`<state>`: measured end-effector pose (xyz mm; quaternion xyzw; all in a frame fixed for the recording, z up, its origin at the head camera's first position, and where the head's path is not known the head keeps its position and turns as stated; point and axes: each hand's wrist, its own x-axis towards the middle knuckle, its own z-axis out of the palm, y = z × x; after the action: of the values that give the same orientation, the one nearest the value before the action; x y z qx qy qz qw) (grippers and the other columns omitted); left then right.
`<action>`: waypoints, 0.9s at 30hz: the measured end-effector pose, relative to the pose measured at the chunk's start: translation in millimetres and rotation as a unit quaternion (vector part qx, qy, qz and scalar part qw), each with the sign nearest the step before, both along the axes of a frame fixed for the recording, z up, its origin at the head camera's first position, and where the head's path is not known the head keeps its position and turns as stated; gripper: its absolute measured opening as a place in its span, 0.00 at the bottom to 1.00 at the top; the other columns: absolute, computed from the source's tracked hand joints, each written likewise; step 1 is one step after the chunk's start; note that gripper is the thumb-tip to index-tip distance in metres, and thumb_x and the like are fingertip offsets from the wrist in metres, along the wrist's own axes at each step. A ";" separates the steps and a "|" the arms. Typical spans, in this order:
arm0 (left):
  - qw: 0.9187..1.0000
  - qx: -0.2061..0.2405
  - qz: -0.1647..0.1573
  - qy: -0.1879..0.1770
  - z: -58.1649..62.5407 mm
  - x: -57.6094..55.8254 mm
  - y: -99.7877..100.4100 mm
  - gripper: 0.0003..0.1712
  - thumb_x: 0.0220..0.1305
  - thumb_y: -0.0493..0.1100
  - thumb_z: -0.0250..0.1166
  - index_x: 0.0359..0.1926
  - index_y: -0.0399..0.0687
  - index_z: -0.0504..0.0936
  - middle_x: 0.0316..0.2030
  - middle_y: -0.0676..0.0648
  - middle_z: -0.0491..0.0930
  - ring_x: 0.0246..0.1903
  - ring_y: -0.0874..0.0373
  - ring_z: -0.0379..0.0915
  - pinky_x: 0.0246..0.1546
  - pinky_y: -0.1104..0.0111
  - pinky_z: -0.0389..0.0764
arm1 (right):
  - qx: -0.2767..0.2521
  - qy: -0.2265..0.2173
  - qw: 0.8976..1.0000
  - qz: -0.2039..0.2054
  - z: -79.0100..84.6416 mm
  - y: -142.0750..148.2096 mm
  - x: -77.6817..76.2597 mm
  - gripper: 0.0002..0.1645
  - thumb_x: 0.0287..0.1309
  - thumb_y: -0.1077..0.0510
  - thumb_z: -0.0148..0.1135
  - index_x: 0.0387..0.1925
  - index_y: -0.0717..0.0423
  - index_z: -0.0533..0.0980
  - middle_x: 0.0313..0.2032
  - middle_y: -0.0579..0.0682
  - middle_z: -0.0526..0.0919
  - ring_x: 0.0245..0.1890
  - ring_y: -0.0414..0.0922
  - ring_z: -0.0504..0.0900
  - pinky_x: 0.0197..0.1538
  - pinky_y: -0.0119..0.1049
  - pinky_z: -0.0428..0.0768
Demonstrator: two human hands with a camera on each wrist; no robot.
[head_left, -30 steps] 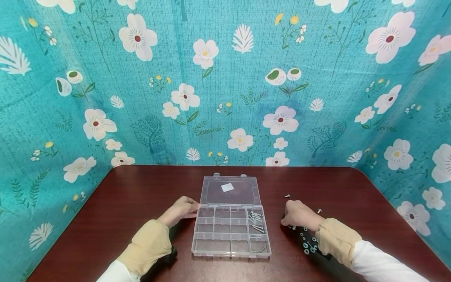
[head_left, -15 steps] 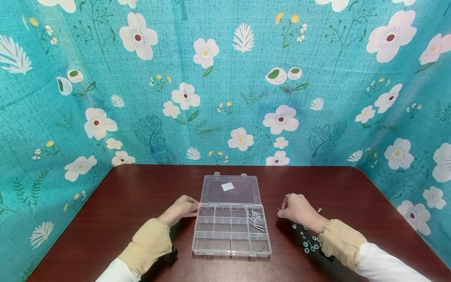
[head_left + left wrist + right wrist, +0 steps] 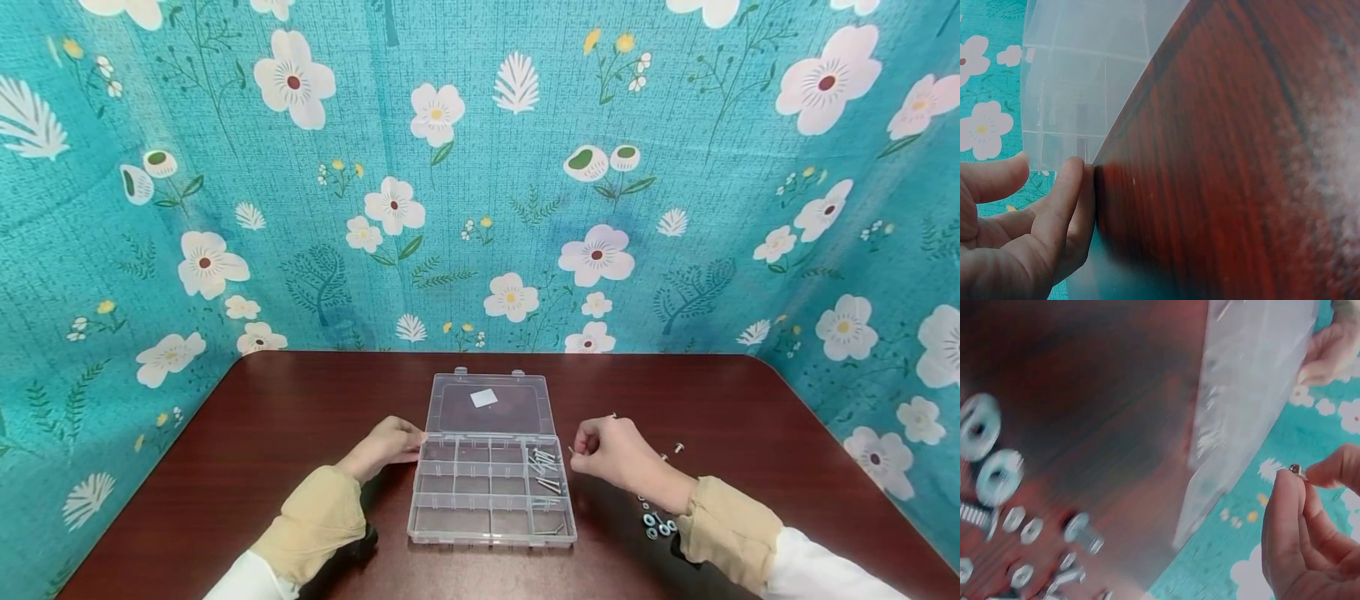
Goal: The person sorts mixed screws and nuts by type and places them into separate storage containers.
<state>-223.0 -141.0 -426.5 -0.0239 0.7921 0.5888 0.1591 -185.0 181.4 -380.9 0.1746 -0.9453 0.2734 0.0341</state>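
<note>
**Right hand (image 3: 618, 454) has shifted leftward, bringing its screw (image 3: 1296, 469) closer to the box (image 3: 450, 538)**

Blue-green floral cloth (image 3: 465, 200) hangs behind a dark red-brown table (image 3: 300, 400). On the table's middle sits the clear, divided box, its lid (image 3: 517, 410) laid back on the far side. Screws (image 3: 545, 458) lie in compartments down the box's right-hand column. At the box's left side, the left hand (image 3: 386, 447) rests with fairly straight fingers against the wall, thumb apart from them. Just beyond the right wall, the right hand pinches the small screw between thumb and fingertips, apart from the box. Loose washers (image 3: 999, 477), nuts (image 3: 1022, 575) and bolts (image 3: 1082, 532) lie scattered on the table nearer that wrist. A small white label (image 3: 483, 398) lies on the lid. Finest of all, the pinched screw shows mainly its head.
</note>
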 end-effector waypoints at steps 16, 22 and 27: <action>1.000 0.002 0.003 0.001 -1.0 0.4 -0.5 0.12 0.62 0.29 0.53 0.41 0.19 0.74 0.39 0.34 0.78 0.39 0.51 0.75 0.41 0.60 0.81 | -0.070 -0.042 0.984 0.158 -7.2 -15.5 20.7 0.08 0.38 0.66 0.62 0.20 0.50 0.75 0.17 0.36 0.74 0.18 0.30 0.70 0.22 0.25 0.74; 1.000 0.003 0.004 -0.001 -1.9 -0.1 -0.9 0.11 0.62 0.29 0.53 0.40 0.19 0.74 0.38 0.35 0.78 0.37 0.53 0.75 0.41 0.60 0.81 | -0.078 -0.035 0.976 0.199 -13.2 -17.4 23.1 0.08 0.38 0.67 0.63 0.20 0.51 0.77 0.18 0.35 0.75 0.20 0.28 0.72 0.23 0.24 0.76; 1.000 0.004 0.005 0.000 -1.6 -0.6 -0.9 0.11 0.62 0.29 0.53 0.40 0.19 0.74 0.37 0.36 0.79 0.35 0.55 0.74 0.41 0.60 0.81 | -0.073 -0.026 0.972 0.220 -15.0 -18.3 23.5 0.08 0.39 0.69 0.63 0.20 0.52 0.77 0.18 0.35 0.76 0.20 0.28 0.72 0.23 0.22 0.76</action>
<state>-223.6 -141.8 -428.0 -0.0276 0.7896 0.5926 0.1565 -161.5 163.1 -395.8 0.3684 -0.8616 0.3471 -0.0393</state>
